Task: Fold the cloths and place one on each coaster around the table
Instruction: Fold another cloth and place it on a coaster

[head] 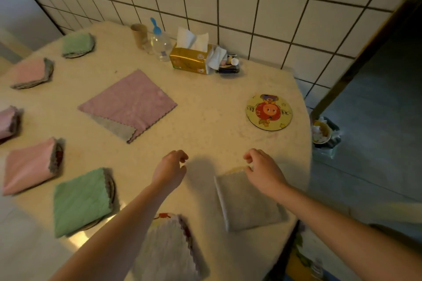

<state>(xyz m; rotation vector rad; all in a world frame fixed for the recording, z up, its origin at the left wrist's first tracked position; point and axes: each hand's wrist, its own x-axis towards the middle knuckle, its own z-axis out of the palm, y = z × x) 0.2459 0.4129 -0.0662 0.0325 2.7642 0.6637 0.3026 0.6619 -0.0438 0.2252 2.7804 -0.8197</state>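
Note:
A folded grey cloth (pixel 249 203) lies near the table's front right edge, over a coaster whose yellow rim shows at its far end. My right hand (pixel 262 171) hovers at that far end, fingers curled, holding nothing. My left hand (pixel 171 169) hangs over bare table to the left, fingers loosely curled and empty. A bare cartoon coaster (pixel 269 112) sits at the right. An unfolded purple cloth (pixel 130 102) lies in the middle, one corner turned over. Folded cloths on coasters ring the left and front: green (pixel 78 44), pink (pixel 32 73), pink (pixel 29 165), green (pixel 82 201), grey (pixel 166 248).
Against the tiled wall stand a paper cup (pixel 139 34), a clear bottle (pixel 161 45), a gold tissue box (pixel 190 59) and a small dark tray of bits (pixel 229 66). A bin (pixel 325 134) sits on the floor beyond the table's right edge.

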